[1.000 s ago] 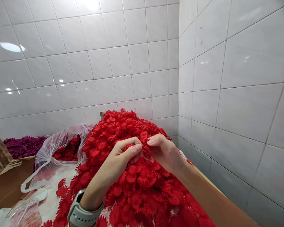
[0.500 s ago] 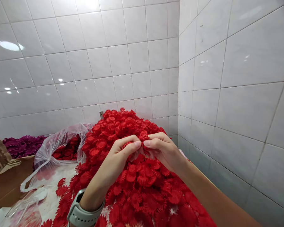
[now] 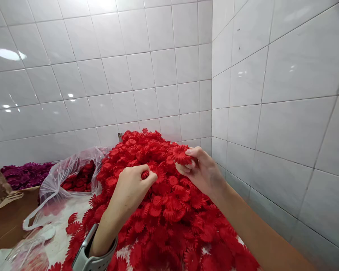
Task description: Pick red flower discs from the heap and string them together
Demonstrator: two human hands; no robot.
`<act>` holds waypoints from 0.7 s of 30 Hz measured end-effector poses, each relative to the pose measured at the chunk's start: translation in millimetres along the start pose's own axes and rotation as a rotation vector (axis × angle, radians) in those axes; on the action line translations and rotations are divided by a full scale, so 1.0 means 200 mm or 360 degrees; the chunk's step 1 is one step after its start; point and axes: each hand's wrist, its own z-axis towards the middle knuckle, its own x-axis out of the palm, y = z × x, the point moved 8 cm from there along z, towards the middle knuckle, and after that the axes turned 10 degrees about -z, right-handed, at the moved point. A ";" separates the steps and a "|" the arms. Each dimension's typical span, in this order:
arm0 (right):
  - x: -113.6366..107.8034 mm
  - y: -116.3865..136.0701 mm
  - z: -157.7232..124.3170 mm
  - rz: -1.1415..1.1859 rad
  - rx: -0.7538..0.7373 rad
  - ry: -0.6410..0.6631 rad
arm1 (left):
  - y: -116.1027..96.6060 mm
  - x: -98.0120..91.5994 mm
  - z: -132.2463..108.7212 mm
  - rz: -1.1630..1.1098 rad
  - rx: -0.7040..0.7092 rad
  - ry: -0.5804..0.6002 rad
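Observation:
Over a big heap of red artificial flower heads [image 3: 169, 214], both my hands are raised. My right hand [image 3: 199, 167] pinches a red flower head [image 3: 180, 154] between thumb and fingers, its fringed petals spread toward the left. My left hand [image 3: 137, 180] is closed, thumb against curled fingers, with a bit of red petal [image 3: 145, 174] showing in it; the rest of that piece is hidden by the fingers. A pale watch [image 3: 94, 254] sits on the left wrist. A gap separates the two hands.
To the left, a clear plastic bag [image 3: 52, 184] holds darker red flower heads [image 3: 79, 178]. Behind a cardboard box [image 3: 14, 214] lie purple flowers [image 3: 25, 174]. White tiled walls [image 3: 158, 67] meet in a corner behind and to the right of the heap.
My hands were together at one flower head and have moved apart. The left hand went left and down; the right moved slightly right and up, with its flower head now in plain view.

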 end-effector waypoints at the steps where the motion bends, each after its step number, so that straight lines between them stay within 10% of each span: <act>1: -0.01 0.00 0.01 -0.0053 -0.0001 -0.0036 | 0.01 0.01 0.00 0.0149 -0.0017 0.0046; 14: 0.11 -0.07 -0.02 -0.0620 -0.0019 0.0421 | -0.12 0.07 -0.04 -0.0747 0.0192 0.0321; 21: 0.02 -0.04 0.01 -0.0224 0.0069 0.0159 | 0.01 0.00 0.01 0.0122 -0.0037 0.0025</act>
